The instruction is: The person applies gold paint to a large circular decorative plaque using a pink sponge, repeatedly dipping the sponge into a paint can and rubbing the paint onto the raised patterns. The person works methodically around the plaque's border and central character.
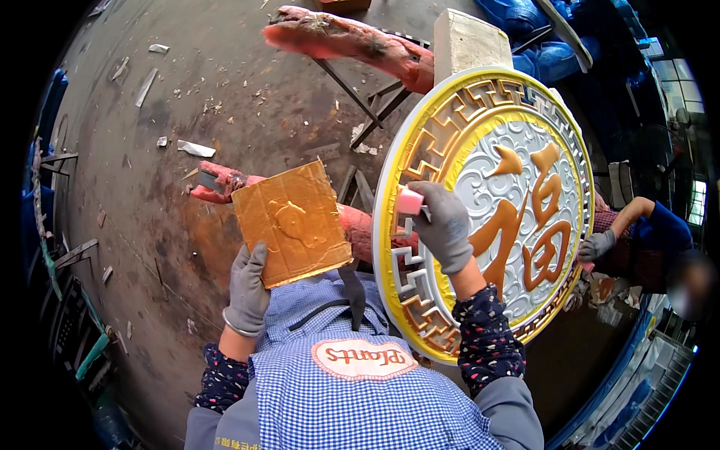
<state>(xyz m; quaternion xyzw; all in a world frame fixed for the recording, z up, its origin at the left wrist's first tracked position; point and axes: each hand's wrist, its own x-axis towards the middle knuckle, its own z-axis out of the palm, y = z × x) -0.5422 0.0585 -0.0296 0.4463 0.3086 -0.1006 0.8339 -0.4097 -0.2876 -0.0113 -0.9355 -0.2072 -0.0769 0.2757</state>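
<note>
My left hand (249, 289), in a grey glove, grips the lower left edge of a square board (292, 225) coated in gold-brown paint. A wet puddle of that paint lies mid-board. Pinched in my gloved right hand (444, 229) is a pink sponge block (409, 201), held over the left border of a large round relief panel (442, 142); whether it touches the surface I cannot tell. Coppery paint covers the raised central character (547, 196) and much of the key-pattern border. Yellow masking covers the rings beside that border, and the scrolled background is silver-white.
Padded pink-red beams (352, 45) on dark metal trestles stand beneath and beyond the panel, near a pale block (469, 45). At the right, a co-worker's gloved hand (598, 246) is at the panel's far edge with something pink. Scraps (196, 148) litter the stained floor.
</note>
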